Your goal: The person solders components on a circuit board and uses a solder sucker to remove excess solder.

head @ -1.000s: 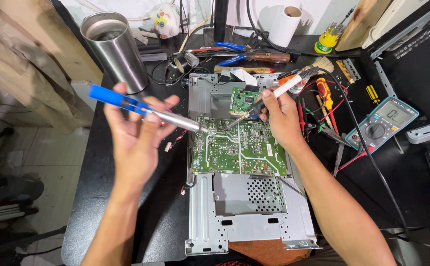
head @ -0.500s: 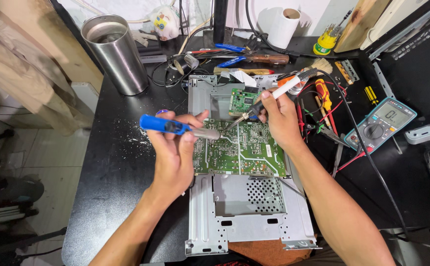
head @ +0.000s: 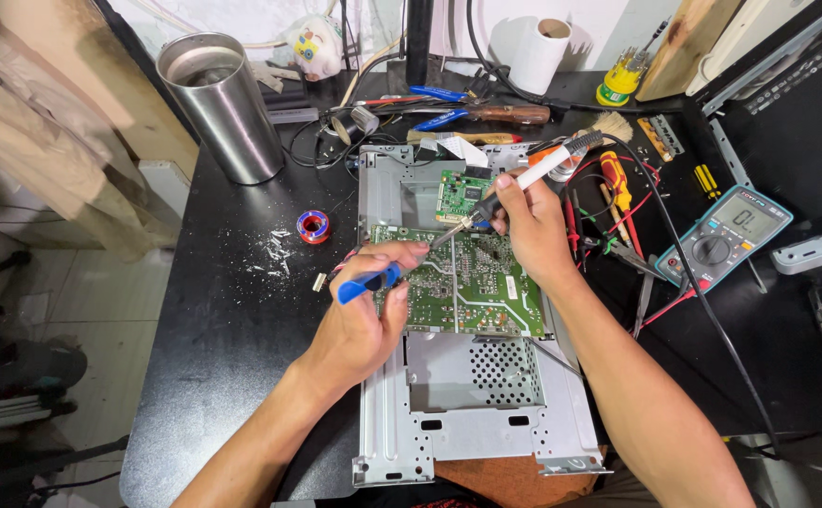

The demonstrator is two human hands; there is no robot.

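A green circuit board (head: 472,282) lies on a grey metal chassis (head: 458,414) on the black table. My left hand (head: 368,315) grips a blue-handled desoldering pump (head: 366,282) at the board's left edge, its tip hidden by my fingers. My right hand (head: 531,226) holds a white-and-black soldering iron (head: 524,183), whose metal tip touches the board's upper middle. A smaller green board (head: 462,193) sits just behind the tip.
A steel cup (head: 223,108) stands at the back left. A red solder spool (head: 314,226) and solder crumbs lie left of the chassis. A multimeter (head: 723,235) with leads, screwdrivers, pliers, a brush and a paper roll (head: 538,52) crowd the right and back.
My left hand has brought the blue-handled pump down from the raised left position to the board's left edge. The right hand with the iron has stayed nearly in place.
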